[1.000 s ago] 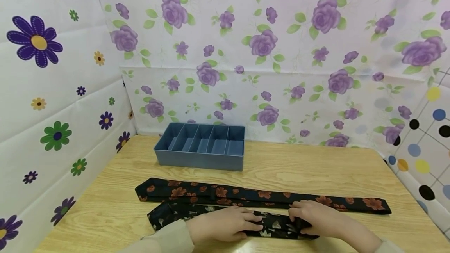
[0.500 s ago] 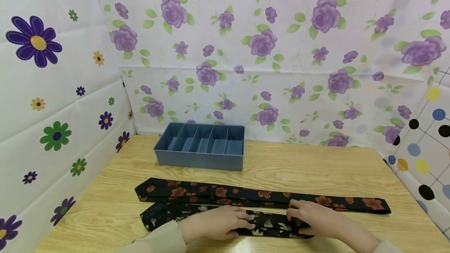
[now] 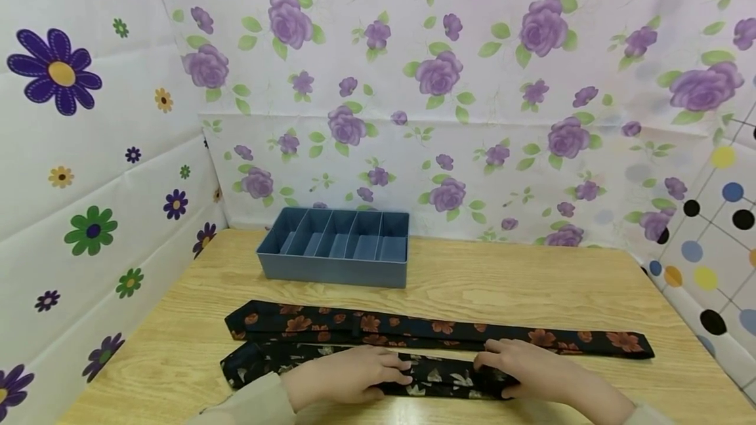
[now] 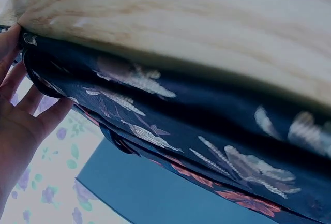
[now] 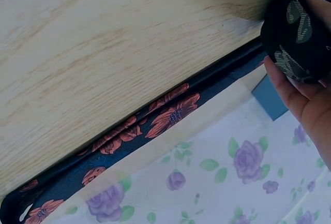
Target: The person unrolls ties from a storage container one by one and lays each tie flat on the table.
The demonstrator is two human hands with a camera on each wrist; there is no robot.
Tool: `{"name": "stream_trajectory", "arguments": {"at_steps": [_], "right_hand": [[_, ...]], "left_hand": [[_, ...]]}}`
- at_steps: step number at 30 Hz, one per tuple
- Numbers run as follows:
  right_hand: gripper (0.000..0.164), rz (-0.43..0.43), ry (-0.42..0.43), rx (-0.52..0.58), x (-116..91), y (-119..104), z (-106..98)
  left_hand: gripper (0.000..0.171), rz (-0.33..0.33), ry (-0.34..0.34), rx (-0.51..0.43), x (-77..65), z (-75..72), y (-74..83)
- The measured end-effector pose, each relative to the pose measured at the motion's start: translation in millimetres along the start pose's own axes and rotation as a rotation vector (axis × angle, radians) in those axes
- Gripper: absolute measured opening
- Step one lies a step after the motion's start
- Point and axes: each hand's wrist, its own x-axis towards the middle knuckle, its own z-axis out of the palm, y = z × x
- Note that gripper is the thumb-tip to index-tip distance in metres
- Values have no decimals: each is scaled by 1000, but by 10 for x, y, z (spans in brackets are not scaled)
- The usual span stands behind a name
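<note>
A dark necktie with pale leaf motifs (image 3: pixel 437 376) lies along the front of the table, both hands on it. My left hand (image 3: pixel 348 372) rests across its middle; in the left wrist view the thumb and fingers grip its two edges. My right hand (image 3: pixel 525 372) grips the right end, which is bunched into a rounded roll, as the right wrist view shows (image 5: pixel 295 32). Just beyond lies a second necktie (image 3: pixel 443 326), dark with orange flowers, stretched out nearly parallel. The right hand's fingers overlap its near edge in the head view.
A blue-grey box (image 3: pixel 333 271) with several compartments stands further back on the wooden table (image 3: pixel 502 281), left of centre. Flower-printed cloth (image 3: pixel 378 84) hangs behind the table and along the left side. Dotted cloth (image 3: pixel 709 248) covers the right side.
The leaf-patterned necktie has slid left, its wide end further left than before. The left hand has shifted left with it, the right hand slightly left. The orange-flowered necktie and box stay put.
</note>
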Motion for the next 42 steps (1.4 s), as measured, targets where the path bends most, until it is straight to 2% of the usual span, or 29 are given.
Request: {"name": "stream_trajectory", "arguments": {"at_steps": [8,14,21,31,42], "right_hand": [[45,-67,56,-57,21,17,51],[39,-53,49,-33,41,-7,54],[36,-82,59,-89,51,-9,51],[35,-110,101,-94,34,8,77],[33,-89,80,-71,39,-6,66]], "left_hand": [[45,-5,-1,-10,-56,-18,-28],[46,-10,-2,-3,-81,-18,-18],[46,-7,21,16,-118,25,-29],[48,-15,25,0,-143,53,-62],[49,-32,9,-45,-188,38,-68]]}}
